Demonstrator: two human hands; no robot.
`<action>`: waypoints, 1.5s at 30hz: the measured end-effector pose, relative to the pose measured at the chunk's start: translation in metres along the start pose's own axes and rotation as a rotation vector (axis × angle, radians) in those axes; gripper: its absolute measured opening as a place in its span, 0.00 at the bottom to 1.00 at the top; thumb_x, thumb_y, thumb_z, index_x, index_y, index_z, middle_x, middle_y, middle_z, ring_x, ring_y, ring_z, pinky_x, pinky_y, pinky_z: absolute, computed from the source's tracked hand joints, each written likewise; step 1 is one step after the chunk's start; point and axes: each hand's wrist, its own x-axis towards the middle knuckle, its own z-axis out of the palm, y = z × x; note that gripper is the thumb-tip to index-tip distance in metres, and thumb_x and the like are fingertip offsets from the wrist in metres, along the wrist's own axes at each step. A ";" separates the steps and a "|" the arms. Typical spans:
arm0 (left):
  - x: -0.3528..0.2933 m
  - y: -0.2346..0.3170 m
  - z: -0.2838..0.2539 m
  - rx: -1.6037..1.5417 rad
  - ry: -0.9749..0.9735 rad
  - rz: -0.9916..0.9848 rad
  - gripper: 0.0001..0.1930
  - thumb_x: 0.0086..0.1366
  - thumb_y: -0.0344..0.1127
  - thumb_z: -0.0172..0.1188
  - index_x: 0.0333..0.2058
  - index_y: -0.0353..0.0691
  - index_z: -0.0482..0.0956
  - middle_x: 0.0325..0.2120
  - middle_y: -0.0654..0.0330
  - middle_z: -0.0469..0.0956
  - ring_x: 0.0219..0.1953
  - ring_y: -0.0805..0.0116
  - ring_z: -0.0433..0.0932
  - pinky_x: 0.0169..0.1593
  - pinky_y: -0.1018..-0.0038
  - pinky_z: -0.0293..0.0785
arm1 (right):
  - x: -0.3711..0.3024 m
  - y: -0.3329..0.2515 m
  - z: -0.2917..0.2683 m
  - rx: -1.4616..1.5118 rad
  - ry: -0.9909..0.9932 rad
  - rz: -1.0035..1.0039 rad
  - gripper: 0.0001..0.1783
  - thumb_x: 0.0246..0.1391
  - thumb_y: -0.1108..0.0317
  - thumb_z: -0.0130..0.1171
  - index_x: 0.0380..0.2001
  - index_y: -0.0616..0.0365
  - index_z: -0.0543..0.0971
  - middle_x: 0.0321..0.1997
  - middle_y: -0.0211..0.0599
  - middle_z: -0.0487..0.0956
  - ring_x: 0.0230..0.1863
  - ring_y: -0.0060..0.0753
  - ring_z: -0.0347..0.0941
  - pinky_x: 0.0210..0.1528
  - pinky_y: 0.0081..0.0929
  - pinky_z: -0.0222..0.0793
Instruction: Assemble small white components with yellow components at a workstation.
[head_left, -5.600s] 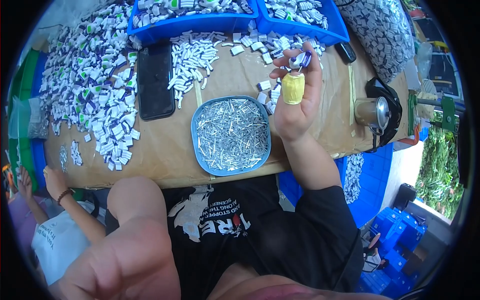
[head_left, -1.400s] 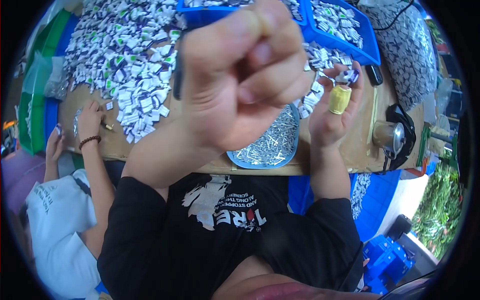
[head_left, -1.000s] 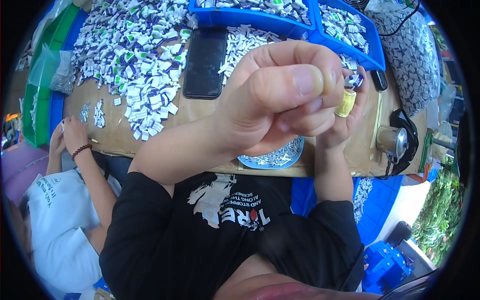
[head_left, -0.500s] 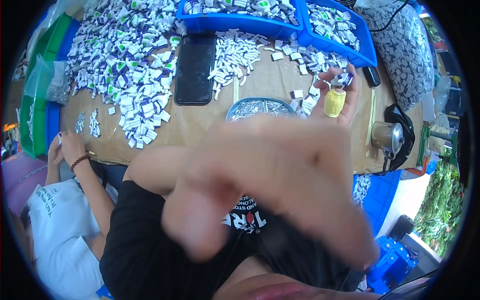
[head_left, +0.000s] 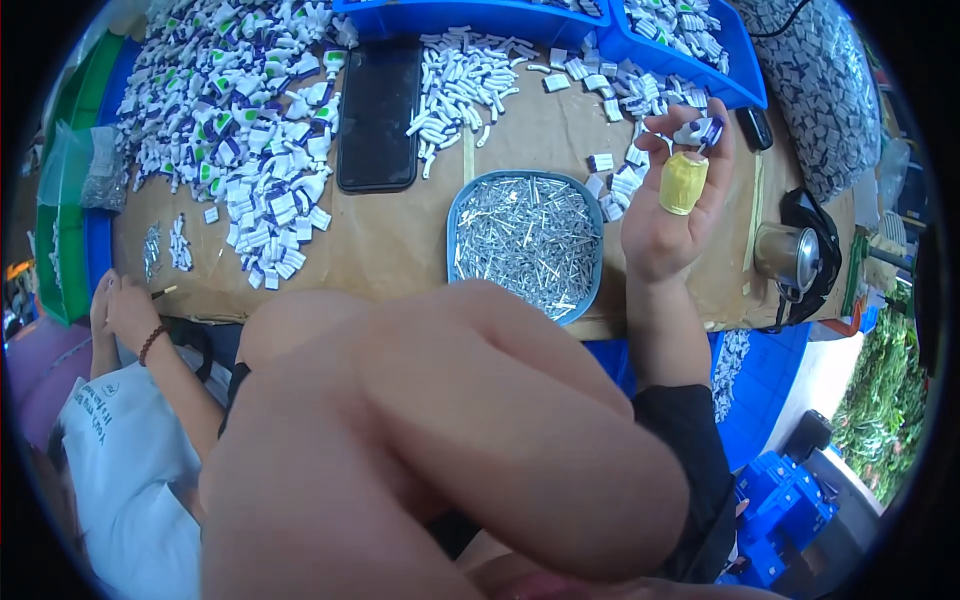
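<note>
My left hand [head_left: 480, 400] is raised very close to the camera, large and blurred, and covers the lower middle of the view. Its fingers look bent, but their tips and anything in them cannot be made out. Over the right side of the table, my right hand [head_left: 670, 215] is turned palm up. It grips a small white-and-purple plastic piece [head_left: 697, 131] in its fingers. Yellow tape [head_left: 682, 184] wraps one of its fingers. Beside that hand stands a grey-blue tray [head_left: 452, 245] full of small metal pins [head_left: 525, 240]. Loose white pieces [head_left: 625, 180] lie close by.
A black phone [head_left: 378, 120] lies between a big heap of white-and-purple pieces [head_left: 230, 120] and curved white pieces [head_left: 465, 90]. Blue bins [head_left: 680, 62] line the back. A metal mug [head_left: 785, 255] and a bulging clear bag [head_left: 815, 100] stand right. A co-worker's hands [head_left: 130, 310] are at left.
My left hand has moved down and left, nearer the camera, uncovering the tray of pins. My right hand still holds the white-and-purple piece. The whole view has shifted slightly.
</note>
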 end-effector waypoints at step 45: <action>0.029 -0.160 -0.007 1.464 -0.358 -0.270 0.11 0.59 0.34 0.58 0.20 0.36 0.76 0.16 0.59 0.74 0.16 0.66 0.70 0.23 0.72 0.67 | 0.006 0.013 -0.021 -0.636 -0.287 0.294 0.31 0.52 0.81 0.40 0.62 0.61 0.56 0.46 0.44 0.72 0.33 0.26 0.76 0.26 0.17 0.70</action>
